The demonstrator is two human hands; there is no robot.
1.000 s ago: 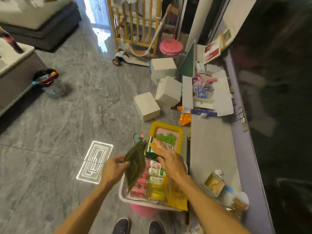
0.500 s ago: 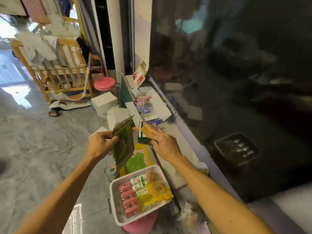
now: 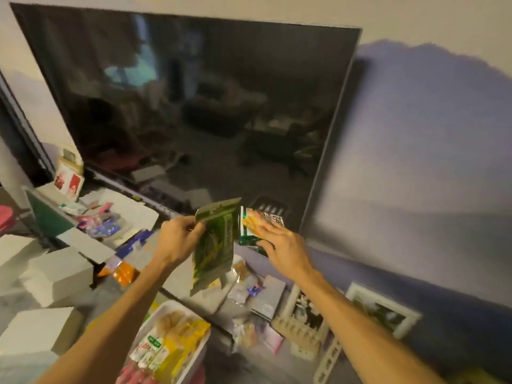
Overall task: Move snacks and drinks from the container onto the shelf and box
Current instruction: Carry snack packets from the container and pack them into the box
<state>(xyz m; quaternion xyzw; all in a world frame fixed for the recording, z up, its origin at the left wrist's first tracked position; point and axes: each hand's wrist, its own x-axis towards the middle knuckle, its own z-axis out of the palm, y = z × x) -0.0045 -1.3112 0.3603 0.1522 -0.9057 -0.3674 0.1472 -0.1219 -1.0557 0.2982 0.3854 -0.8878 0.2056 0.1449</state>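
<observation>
My left hand (image 3: pixel 177 239) pinches the top edge of a flat green snack packet (image 3: pixel 214 245), which hangs upright above the shelf (image 3: pixel 180 278). My right hand (image 3: pixel 282 248) holds a green and white snack pack (image 3: pixel 255 224) just right of it, in front of the screen's lower edge. The white container (image 3: pixel 199 353) sits low in the middle, with yellow packets, green-labelled cartons and pink items inside. An open white box (image 3: pixel 133 214) on the shelf's left end holds blue and pink wrapped snacks.
A large dark TV screen (image 3: pixel 194 106) fills the wall behind the shelf. Loose snack bags (image 3: pixel 243 275), photo frames (image 3: pixel 382 311) and a white rack lie on the shelf to the right. White blocks (image 3: pixel 55 275) stand on the floor at left. An orange packet (image 3: pixel 122 273) lies near the shelf edge.
Both hands rose with their packets and moved right along the shelf. My view swung up and right, from the floor toward the TV and wall.
</observation>
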